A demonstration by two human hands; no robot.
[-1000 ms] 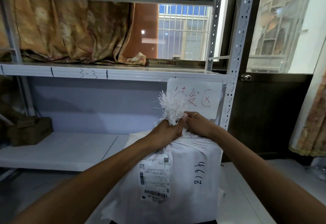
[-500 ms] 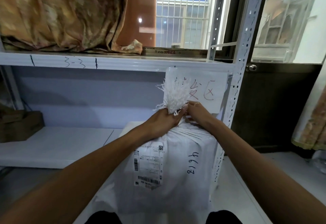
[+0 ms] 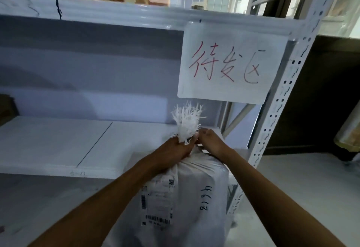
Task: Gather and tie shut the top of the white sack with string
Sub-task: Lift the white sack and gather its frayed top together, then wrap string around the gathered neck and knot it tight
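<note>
The white sack (image 3: 196, 192) stands upright in front of me, with a shipping label and the handwritten number 4618 on its side. Its gathered top ends in a frayed white tuft (image 3: 187, 122) sticking up. My left hand (image 3: 175, 149) is clenched around the neck just under the tuft. My right hand (image 3: 209, 143) touches the neck from the right, fingers pinched there. A short white strand shows between the two hands; I cannot tell whether it is the string.
A white metal shelf rack stands behind the sack, its lower shelf board (image 3: 58, 145) to the left and a perforated upright post (image 3: 282, 98) on the right. A white paper sign (image 3: 229, 62) with red writing hangs from the upper shelf. A dark door panel (image 3: 321, 95) is at right.
The view has dropped and moved closer to the shelf. Both hands stay at the sack's neck, the left still gripping it and the right still working beside it.
</note>
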